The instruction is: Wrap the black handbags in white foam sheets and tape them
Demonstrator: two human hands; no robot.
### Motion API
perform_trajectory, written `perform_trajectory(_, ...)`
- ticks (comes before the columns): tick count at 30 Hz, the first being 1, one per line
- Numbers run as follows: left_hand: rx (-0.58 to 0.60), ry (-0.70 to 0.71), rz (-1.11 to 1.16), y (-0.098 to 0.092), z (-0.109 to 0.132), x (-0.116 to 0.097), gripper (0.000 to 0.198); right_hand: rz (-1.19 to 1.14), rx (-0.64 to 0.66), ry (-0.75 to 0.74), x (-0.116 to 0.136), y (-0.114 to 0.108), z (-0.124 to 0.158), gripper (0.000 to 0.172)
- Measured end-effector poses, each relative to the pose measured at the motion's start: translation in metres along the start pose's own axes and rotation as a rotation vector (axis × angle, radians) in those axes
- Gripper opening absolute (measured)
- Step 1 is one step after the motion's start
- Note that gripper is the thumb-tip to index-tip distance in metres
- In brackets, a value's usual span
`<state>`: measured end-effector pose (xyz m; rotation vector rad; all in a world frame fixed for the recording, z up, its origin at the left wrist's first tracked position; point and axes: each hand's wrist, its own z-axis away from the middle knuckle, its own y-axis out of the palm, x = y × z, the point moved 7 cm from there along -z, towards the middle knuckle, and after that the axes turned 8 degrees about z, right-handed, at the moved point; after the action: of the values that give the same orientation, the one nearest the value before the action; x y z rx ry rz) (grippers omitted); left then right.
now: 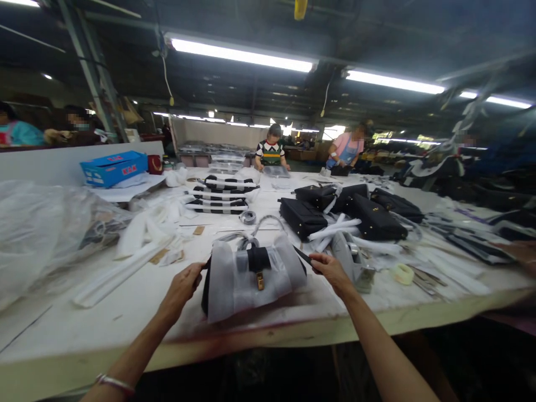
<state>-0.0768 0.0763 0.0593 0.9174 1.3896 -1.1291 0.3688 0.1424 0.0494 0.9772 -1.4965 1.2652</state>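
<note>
A black handbag (259,259) wrapped in pale translucent sheeting lies near the table's front edge, its gold clasp (260,281) facing me. At the bag's left end my left hand (186,287) is closed on a dark strap or tab. My right hand (333,271) pinches a thin black strap (302,255) that runs out from the bag's right end. Wrapped handles (270,219) rise behind the bag.
Black bags (371,218) are piled at the right, with a tape dispenser (349,257) and white rolls (335,230). Wrapped bags (221,195) are stacked behind. Plastic sheeting (46,234) and a blue box (114,168) are at the left. Two people stand across the table (196,330).
</note>
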Motion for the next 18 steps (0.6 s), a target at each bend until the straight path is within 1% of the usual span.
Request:
perform_trajectory(2,0.047,-0.094,0.067,0.003,0.001,0.013,0.053,0.064,-0.045,-0.018,-0.001,0.003,-0.002,0.039)
perform_trajectory(4,0.118,-0.182,0.156,0.006,0.005,0.027,0.055,0.137,-0.086,-0.029,-0.003,0.008,-0.003,0.034)
perform_trajectory(7,0.215,-0.385,0.329,0.007,0.019,0.052,0.062,0.282,-0.151,-0.050,-0.006,0.011,0.001,0.027)
perform_trajectory(9,0.231,-0.468,0.416,0.003,0.029,0.064,0.059,0.382,-0.167,-0.053,-0.008,0.008,0.006,0.026)
perform_trajectory(11,0.223,-0.477,0.482,-0.002,0.037,0.068,0.047,0.483,-0.176,-0.041,-0.010,0.000,0.011,0.028)
perform_trajectory(13,0.208,-0.486,0.551,-0.004,0.044,0.068,0.029,0.593,-0.201,-0.018,-0.010,-0.015,0.015,0.031)
perform_trajectory(14,0.202,-0.499,0.590,-0.003,0.047,0.069,0.025,0.650,-0.219,-0.006,-0.009,-0.024,0.016,0.032)
perform_trajectory(16,0.187,-0.541,0.661,-0.001,0.053,0.071,0.033,0.765,-0.247,0.015,-0.005,-0.040,0.016,0.032)
perform_trajectory(18,0.181,-0.568,0.702,0.000,0.055,0.077,0.038,0.870,-0.247,0.034,-0.002,-0.051,0.015,0.032)
